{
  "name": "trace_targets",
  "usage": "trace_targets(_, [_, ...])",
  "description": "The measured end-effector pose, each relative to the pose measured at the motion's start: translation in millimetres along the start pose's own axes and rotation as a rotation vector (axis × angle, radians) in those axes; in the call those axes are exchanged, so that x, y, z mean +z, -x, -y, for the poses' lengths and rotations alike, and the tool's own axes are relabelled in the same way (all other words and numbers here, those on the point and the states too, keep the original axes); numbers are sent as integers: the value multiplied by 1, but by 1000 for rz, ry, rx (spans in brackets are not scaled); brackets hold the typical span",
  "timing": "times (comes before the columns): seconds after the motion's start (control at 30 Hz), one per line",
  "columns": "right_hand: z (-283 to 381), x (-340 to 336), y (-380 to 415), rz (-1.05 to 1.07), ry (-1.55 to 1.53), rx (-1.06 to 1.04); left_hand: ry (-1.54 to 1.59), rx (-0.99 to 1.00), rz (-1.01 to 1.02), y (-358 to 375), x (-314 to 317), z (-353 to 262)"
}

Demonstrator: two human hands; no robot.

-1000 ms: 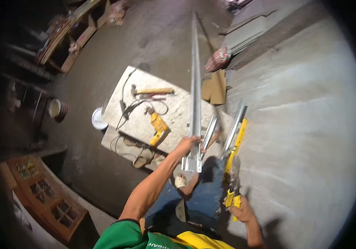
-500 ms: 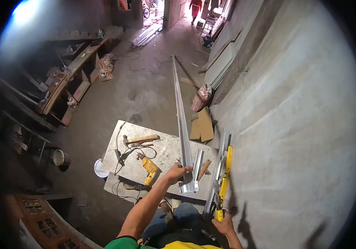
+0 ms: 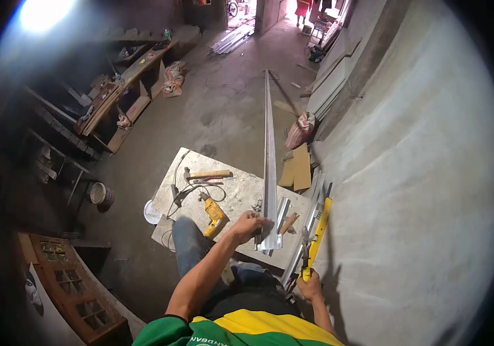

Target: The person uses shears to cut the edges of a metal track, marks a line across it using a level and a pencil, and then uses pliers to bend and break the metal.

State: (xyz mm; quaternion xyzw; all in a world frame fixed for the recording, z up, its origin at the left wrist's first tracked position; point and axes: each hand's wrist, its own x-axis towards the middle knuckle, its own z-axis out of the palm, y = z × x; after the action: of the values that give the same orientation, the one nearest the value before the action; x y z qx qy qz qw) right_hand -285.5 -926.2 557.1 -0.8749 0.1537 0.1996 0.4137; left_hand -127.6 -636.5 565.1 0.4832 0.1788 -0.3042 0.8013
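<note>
Head view: left grip (image 3: 248, 226) pinching metal channel (image 3: 269, 173) overhanging far board edge (image 3: 248, 176), right grip (image 3: 311, 286) round yellow-handled tool (image 3: 306, 273).

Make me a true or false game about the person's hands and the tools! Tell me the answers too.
1. The left hand holds a long silver metal channel. True.
2. The right hand holds the hammer with a wooden handle. False: it holds a yellow-handled metal tool; the hammer lies on the pale, flat-topped table.
3. The yellow power drill is on the floor. False: it lies on the table.
4. The long yellow level is beside the grey wall. True.
</note>
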Motion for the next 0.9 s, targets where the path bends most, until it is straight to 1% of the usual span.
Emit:
trace_targets(0.03, [-8, 3, -4, 9, 4, 9, -5, -6, 28, 5, 4, 0])
trace_targets(0.1, [-30, 9, -11, -29, 43, 8, -25, -5, 11, 13, 11, 2])
trace_targets(0.13, [-18, 4, -9, 37, -15, 58, 45, 23, -3, 17, 14, 5])
trace_targets(0.17, [-5, -1, -5, 43, -16, 85, 112, 49, -17, 19, 15, 9])
trace_targets(0.2, [7, -5, -3, 85, -106, 96, 97, 12, 56, 18, 4, 14])
trace_targets(0.23, [9, -6, 3, 121, -197, 110, 193, -38, 80, 18, 6, 19])
trace_targets(0.27, [2, -1, 4, 119, -216, 98, 247, -60, 117, 13, -1, 30])
trace_targets(0.3, [-9, -1, 14, 106, -221, 145, 304, -92, 154, 5, -11, 46])
trace_targets(0.33, [-1, -5, 25, 143, -211, 176, 352, -72, 304, -7, -27, 64])
trace_targets(0.37, [5, -5, 31, 171, -205, 192, 374, -125, 229, 16, -1, 34])
trace_targets(0.4, [-11, 7, 43, 109, -403, 81, 417, -152, 269, 3, -9, 47])
trace_targets(0.43, [-2, 1, 56, 166, -377, 174, 470, -180, 300, -4, -17, 63])
trace_targets(0.47, [1, -2, 69, 201, -341, 179, 483, -207, 314, 0, -7, 55])
trace_targets(0.5, [6, -6, 81, 239, -304, 182, 462, -202, 329, 4, 3, 45])
trace_targets(0.57, [28, -12, 104, 222, -264, 205, 459, -215, 340, 13, 14, 40])
trace_targets(0.63, [61, -18, 122, 207, -232, 205, 247, -228, 283, 17, 18, 39])
trace_targets(0.67, [83, -21, 128, 210, -215, 310, 221, -221, 412, 14, 14, 42])
trace_targets(0.7, [96, -22, 131, 206, -199, 411, 222, -218, 428, 14, 16, 35])
trace_targets(0.73, [97, -20, 139, 177, -184, 291, 162, -234, 441, 19, 21, 25])
trace_targets(0.77, [87, -15, 142, 167, -187, 304, 100, -260, 450, 23, 24, 22])
trace_targets(0.8, [74, -8, 145, 145, -142, 238, 70, -273, 439, 22, 26, 26])
trace_targets(0.83, [70, -2, 151, 125, -103, 179, 102, -182, 477, 17, 30, 31])
trace_targets(0.87, [68, 1, 152, 171, -139, 326, 107, -244, 425, 22, 32, 34])
trace_targets(0.9, [70, 2, 154, 162, -145, 342, 112, -293, 376, 23, 37, 35])
